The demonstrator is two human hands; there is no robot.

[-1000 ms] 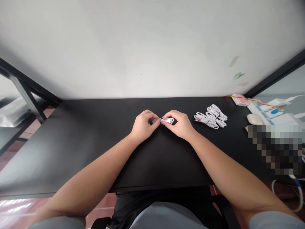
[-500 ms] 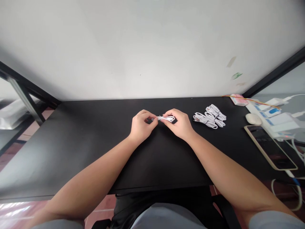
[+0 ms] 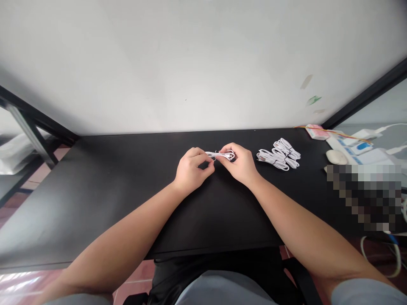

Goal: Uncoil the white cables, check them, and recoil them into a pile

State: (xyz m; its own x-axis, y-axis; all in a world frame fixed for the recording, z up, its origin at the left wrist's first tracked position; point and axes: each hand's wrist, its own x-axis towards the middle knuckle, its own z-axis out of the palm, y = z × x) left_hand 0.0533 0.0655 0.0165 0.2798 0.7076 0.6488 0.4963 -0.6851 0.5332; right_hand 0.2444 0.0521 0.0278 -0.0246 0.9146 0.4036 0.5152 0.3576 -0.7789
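Observation:
A white USB cable (image 3: 227, 155), folded into a small bundle, lies between my hands over the black table. My right hand (image 3: 241, 164) grips it near its middle with thumb and fingers; a loop and a connector show under that palm. My left hand (image 3: 193, 167) is closed in a pinch at the bundle's left part, thumb tip against forefinger. A thin tie (image 3: 216, 152) pokes out at the bundle's middle, beside the left fingertips. What exactly the left pinch holds is too small to make out.
Several tied white cable bundles (image 3: 279, 155) lie right of my right hand on the black table (image 3: 127, 169). Farther right are a white rounded case (image 3: 337, 157), a power strip with chargers (image 3: 359, 148), a pink box (image 3: 317, 132) and a blurred-out area. A wall (image 3: 190, 84) closes off the back.
My left hand has shifted slightly right, from the bundle's left end towards its middle, and its thumb has dropped lower. More of the cable's left part shows. The right hand keeps its grip.

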